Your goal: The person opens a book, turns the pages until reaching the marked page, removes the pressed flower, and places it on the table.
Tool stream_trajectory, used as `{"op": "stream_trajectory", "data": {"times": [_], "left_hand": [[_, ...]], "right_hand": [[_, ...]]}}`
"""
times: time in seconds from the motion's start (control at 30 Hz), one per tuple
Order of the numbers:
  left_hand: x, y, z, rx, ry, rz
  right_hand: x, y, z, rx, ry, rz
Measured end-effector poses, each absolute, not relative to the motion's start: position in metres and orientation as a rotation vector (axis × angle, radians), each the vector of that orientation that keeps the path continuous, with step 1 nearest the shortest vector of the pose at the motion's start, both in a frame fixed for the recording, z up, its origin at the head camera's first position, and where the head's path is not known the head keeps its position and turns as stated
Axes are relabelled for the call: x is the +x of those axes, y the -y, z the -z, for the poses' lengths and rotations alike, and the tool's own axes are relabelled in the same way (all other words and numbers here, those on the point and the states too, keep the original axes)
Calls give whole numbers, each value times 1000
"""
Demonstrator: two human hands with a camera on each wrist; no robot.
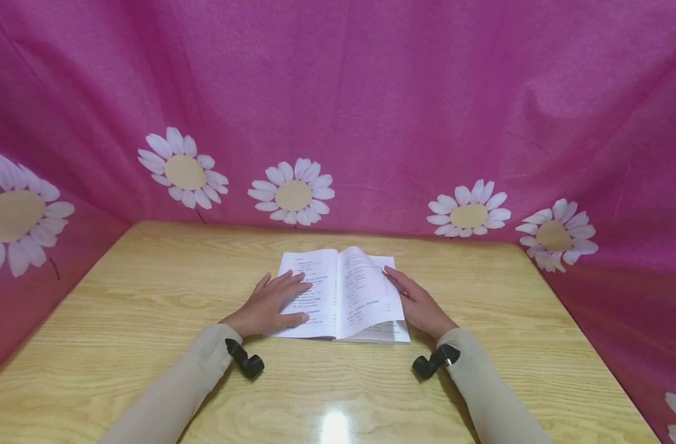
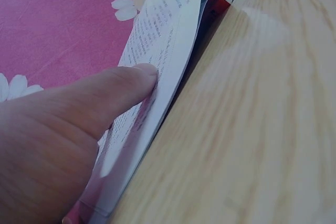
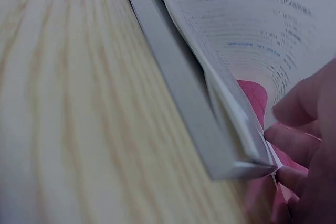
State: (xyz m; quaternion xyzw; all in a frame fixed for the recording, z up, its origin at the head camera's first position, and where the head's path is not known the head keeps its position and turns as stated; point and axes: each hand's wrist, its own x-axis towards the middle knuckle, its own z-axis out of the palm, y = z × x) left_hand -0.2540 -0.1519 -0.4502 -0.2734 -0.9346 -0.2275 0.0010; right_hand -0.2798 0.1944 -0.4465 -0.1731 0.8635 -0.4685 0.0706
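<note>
An open book with printed white pages lies on the table. My left hand rests spread on its left page, and in the left wrist view the thumb presses near the lower edge. At the book's right side is my right hand, with its fingers at the edge of a raised page. That page curves up over the pages below and hides the thumb in the head view. From the right wrist, bent fingers show close to the book's corner, right at the raised page.
The wooden table reaches around the book on all sides. A pink curtain with white daisies hangs behind it and along both sides. Black wrist cameras are strapped over the light sleeves.
</note>
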Motion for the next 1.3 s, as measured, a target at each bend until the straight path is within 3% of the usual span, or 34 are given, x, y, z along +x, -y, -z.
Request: {"op": "stream_trajectory", "data": {"times": [0.33,0.93,1.3], "left_hand": [[-254,152,451,-861,2934,715],[-255,152,453,-868,2933,702],[-256,153,453,-862,2927,683]], "right_hand": [[-282,-198,448,-648,-2554,1519],[-281,-195,443,-525,-2577,1510],[-271,-178,431,-760,-2628,1387]]}}
